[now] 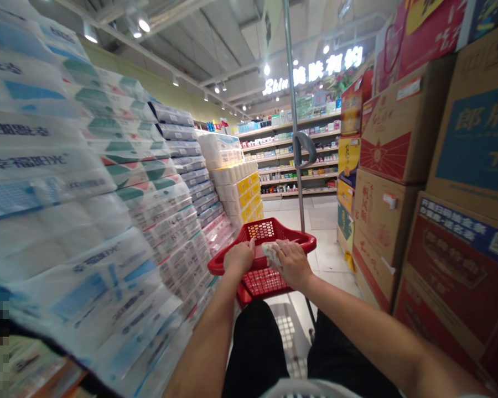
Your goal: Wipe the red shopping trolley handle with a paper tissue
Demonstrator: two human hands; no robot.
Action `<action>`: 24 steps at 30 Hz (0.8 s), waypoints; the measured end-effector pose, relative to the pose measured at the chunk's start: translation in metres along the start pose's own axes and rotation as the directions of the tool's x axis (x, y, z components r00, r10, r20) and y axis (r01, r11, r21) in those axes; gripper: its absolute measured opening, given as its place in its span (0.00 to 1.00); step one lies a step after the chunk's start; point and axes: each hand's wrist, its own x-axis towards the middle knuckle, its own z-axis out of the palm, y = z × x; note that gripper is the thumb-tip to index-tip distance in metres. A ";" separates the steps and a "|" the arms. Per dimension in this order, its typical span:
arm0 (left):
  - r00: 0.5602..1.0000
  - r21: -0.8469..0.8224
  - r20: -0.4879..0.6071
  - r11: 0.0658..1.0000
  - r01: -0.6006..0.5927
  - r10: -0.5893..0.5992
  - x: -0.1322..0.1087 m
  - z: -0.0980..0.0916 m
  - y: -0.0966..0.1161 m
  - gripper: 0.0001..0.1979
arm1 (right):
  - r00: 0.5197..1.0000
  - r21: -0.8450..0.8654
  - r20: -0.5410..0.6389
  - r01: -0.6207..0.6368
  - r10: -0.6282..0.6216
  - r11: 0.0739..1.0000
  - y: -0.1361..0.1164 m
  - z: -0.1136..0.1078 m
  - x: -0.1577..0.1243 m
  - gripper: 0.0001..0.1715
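A red plastic shopping cart (268, 282) with perforated basket walls stands right in front of my legs. My left hand (239, 257) is closed round the left part of its near rim, thumb pointing forward. On the right part, my right hand (294, 264) rests with fingers bent over a small pale green-and-white crumpled item (271, 254) at the rim. Its kind I cannot make out. A metal pole (296, 121) with a grey loop handle (305, 150) rises from the cart's right side.
Tall stacks of packaged tissue paper (108, 166) line the left side. Cardboard cartons (392, 132) are piled high on the right. A pale tiled floor (323, 221) runs between them to shelves of small goods (290, 149) at the back, below a lit sign (315, 72).
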 end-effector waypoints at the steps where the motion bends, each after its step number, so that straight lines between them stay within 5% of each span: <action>1: 1.000 0.006 0.000 1.000 -0.001 0.001 0.001 0.000 0.000 0.32 | 0.999 0.009 0.038 -0.021 0.021 1.000 -0.001 -0.003 0.005 0.24; 6: 1.000 0.031 0.020 1.000 0.002 -0.003 0.002 0.000 0.002 0.32 | 0.966 0.013 0.206 -0.159 0.153 0.987 -0.004 -0.011 0.028 0.23; 12: 1.000 0.041 0.010 0.999 -0.001 0.000 -0.001 -0.001 0.001 0.32 | 0.999 -0.011 0.043 -0.022 0.022 1.000 -0.007 -0.006 0.008 0.23; 18: 1.000 0.018 0.014 1.000 0.004 -0.004 0.001 0.000 0.001 0.32 | 0.953 -0.053 0.255 -0.152 0.161 0.987 -0.007 -0.016 0.033 0.23; 24: 1.000 0.003 -0.003 1.000 -0.002 0.002 0.000 0.002 -0.002 0.33 | 0.992 -0.035 0.114 -0.048 0.052 0.998 -0.013 -0.012 0.016 0.27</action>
